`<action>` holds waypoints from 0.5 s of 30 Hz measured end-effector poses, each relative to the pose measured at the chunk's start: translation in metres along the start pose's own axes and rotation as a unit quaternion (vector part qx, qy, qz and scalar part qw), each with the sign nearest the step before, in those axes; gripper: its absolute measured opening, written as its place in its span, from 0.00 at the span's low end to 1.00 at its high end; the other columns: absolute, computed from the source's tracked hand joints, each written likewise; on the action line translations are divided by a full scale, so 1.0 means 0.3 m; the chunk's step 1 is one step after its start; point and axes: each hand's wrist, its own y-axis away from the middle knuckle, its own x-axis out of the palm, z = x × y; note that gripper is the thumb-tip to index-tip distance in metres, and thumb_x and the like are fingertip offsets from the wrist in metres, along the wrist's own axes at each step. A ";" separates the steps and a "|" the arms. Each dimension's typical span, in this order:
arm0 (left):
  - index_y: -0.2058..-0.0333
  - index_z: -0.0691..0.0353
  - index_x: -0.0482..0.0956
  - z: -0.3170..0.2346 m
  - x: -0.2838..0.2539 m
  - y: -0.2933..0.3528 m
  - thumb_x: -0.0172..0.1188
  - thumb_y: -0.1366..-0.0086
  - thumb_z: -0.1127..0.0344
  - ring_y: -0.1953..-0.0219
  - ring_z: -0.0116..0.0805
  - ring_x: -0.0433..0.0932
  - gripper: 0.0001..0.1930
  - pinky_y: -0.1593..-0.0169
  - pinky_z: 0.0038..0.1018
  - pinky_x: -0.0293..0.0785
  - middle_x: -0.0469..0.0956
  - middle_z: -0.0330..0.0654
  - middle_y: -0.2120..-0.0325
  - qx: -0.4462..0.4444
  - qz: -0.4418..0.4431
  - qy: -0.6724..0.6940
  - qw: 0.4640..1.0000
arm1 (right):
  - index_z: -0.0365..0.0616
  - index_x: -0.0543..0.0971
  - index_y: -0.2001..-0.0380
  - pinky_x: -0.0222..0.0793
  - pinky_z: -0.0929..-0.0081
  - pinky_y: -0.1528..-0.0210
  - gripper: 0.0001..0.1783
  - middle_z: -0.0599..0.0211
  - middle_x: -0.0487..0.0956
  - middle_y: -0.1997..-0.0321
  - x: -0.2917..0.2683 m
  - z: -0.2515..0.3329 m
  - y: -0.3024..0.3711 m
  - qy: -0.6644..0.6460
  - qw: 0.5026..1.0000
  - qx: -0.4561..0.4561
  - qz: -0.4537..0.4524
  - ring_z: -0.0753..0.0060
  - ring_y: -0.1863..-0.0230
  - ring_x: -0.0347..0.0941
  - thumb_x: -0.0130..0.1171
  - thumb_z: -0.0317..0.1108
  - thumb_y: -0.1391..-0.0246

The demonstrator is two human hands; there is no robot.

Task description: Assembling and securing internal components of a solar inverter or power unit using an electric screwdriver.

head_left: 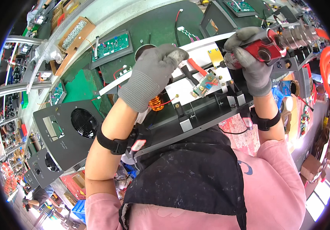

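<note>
My left hand [151, 74], in a grey glove, presses down on the white inner plate [184, 94] of a dark metal chassis [195, 122]. A copper coil [156, 102] sits just below that hand. My right hand [249, 63], also gloved, is shut on a red powered screwdriver [272, 46], whose tip points at the plate near a small circuit board [204, 86] and a yellow tab [214, 57]. A red wire [197, 67] lies between the hands.
Green circuit boards [111, 46] lie on the green bench mat [161, 23]. Dark panels with round fans [84, 122] stand at the left. A cardboard box of screws [73, 34] is at the far left. An orange coiled hose [329, 73] hangs at the right.
</note>
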 end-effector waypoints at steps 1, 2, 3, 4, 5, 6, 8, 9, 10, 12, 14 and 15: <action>0.59 0.57 0.79 0.005 -0.009 -0.016 0.55 0.41 0.59 0.69 0.35 0.76 0.14 0.62 0.27 0.71 0.78 0.43 0.72 0.058 -0.048 -0.138 0.988 | 0.36 0.70 0.58 0.68 0.83 0.78 0.18 0.54 0.78 0.67 0.003 0.004 -0.001 0.007 1.000 -0.002 0.007 0.77 0.76 0.72 0.57 0.19 0.56; 0.59 0.57 0.79 0.012 -0.019 -0.022 0.55 0.41 0.59 0.69 0.35 0.76 0.14 0.62 0.27 0.71 0.78 0.43 0.72 0.073 -0.051 -0.142 0.986 | 0.36 0.71 0.58 0.68 0.83 0.77 0.18 0.54 0.78 0.67 0.005 0.009 -0.002 0.014 1.000 0.008 0.005 0.77 0.75 0.72 0.57 0.19 0.56; 0.59 0.56 0.79 0.019 -0.026 -0.021 0.58 0.43 0.56 0.66 0.38 0.77 0.16 0.60 0.30 0.71 0.78 0.44 0.69 0.081 -0.075 -0.251 0.962 | 0.36 0.71 0.58 0.68 0.84 0.77 0.18 0.54 0.78 0.67 0.006 0.020 0.003 0.014 1.000 0.021 -0.001 0.76 0.75 0.72 0.56 0.19 0.56; 0.59 0.55 0.78 0.024 -0.036 -0.015 0.60 0.45 0.53 0.63 0.41 0.78 0.18 0.57 0.32 0.71 0.79 0.44 0.67 0.061 -0.081 -0.361 0.927 | 0.36 0.71 0.58 0.68 0.84 0.77 0.18 0.54 0.78 0.67 0.007 0.036 0.011 0.020 1.000 0.017 0.002 0.76 0.75 0.72 0.56 0.19 0.56; 0.57 0.55 0.78 0.026 -0.055 -0.017 0.64 0.48 0.49 0.61 0.43 0.78 0.22 0.56 0.35 0.71 0.79 0.44 0.65 0.023 -0.049 -0.414 0.908 | 0.36 0.71 0.57 0.69 0.82 0.75 0.18 0.54 0.78 0.66 0.003 0.057 0.021 0.012 1.000 0.001 -0.021 0.74 0.73 0.73 0.56 0.20 0.55; 0.57 0.55 0.78 0.026 -0.074 -0.018 0.64 0.48 0.49 0.61 0.43 0.78 0.22 0.56 0.35 0.71 0.79 0.44 0.65 0.038 -0.064 -0.416 0.906 | 0.36 0.71 0.57 0.71 0.79 0.73 0.18 0.53 0.78 0.65 -0.003 0.080 0.033 0.004 0.999 -0.006 -0.049 0.72 0.72 0.74 0.55 0.21 0.54; 0.56 0.54 0.77 0.018 -0.110 -0.027 0.65 0.50 0.47 0.59 0.44 0.77 0.24 0.55 0.35 0.71 0.79 0.46 0.63 -0.086 0.097 -0.408 0.904 | 0.35 0.70 0.53 0.72 0.65 0.58 0.20 0.51 0.76 0.59 -0.052 0.175 0.079 0.091 0.990 -0.079 -0.067 0.61 0.62 0.75 0.55 0.26 0.53; 0.57 0.55 0.77 0.016 -0.115 -0.026 0.65 0.51 0.46 0.59 0.45 0.77 0.26 0.55 0.35 0.71 0.78 0.48 0.63 -0.072 0.103 -0.435 0.892 | 0.36 0.69 0.51 0.71 0.59 0.53 0.22 0.50 0.75 0.57 -0.082 0.227 0.109 0.090 0.988 -0.103 -0.075 0.57 0.58 0.74 0.54 0.28 0.52; 0.57 0.55 0.77 0.013 -0.116 -0.030 0.65 0.51 0.46 0.59 0.45 0.77 0.26 0.55 0.35 0.71 0.78 0.48 0.63 -0.065 0.106 -0.444 0.888 | 0.36 0.69 0.51 0.67 0.56 0.49 0.22 0.51 0.75 0.55 -0.108 0.272 0.164 0.076 0.977 -0.082 -0.181 0.56 0.55 0.72 0.54 0.30 0.51; 0.56 0.58 0.77 0.008 -0.101 -0.036 0.59 0.48 0.39 0.60 0.43 0.79 0.29 0.55 0.33 0.74 0.79 0.46 0.62 -0.040 0.106 -0.519 0.847 | 0.37 0.70 0.52 0.64 0.60 0.46 0.21 0.54 0.75 0.55 -0.177 0.360 0.290 0.127 0.963 -0.082 -0.223 0.58 0.52 0.71 0.55 0.31 0.51; 0.58 0.62 0.77 0.009 -0.065 -0.038 0.64 0.50 0.46 0.57 0.45 0.77 0.27 0.54 0.35 0.72 0.78 0.49 0.62 -0.050 0.085 -0.512 0.853 | 0.38 0.70 0.52 0.67 0.60 0.50 0.20 0.56 0.75 0.56 -0.246 0.377 0.449 0.096 0.955 -0.039 -0.276 0.60 0.56 0.72 0.54 0.29 0.49; 0.59 0.61 0.77 0.012 -0.045 -0.037 0.65 0.50 0.46 0.57 0.45 0.77 0.27 0.54 0.36 0.73 0.78 0.48 0.61 -0.069 0.060 -0.518 0.850 | 0.39 0.71 0.52 0.70 0.65 0.54 0.19 0.58 0.76 0.58 -0.273 0.358 0.544 0.095 0.936 0.008 -0.339 0.63 0.59 0.73 0.54 0.26 0.49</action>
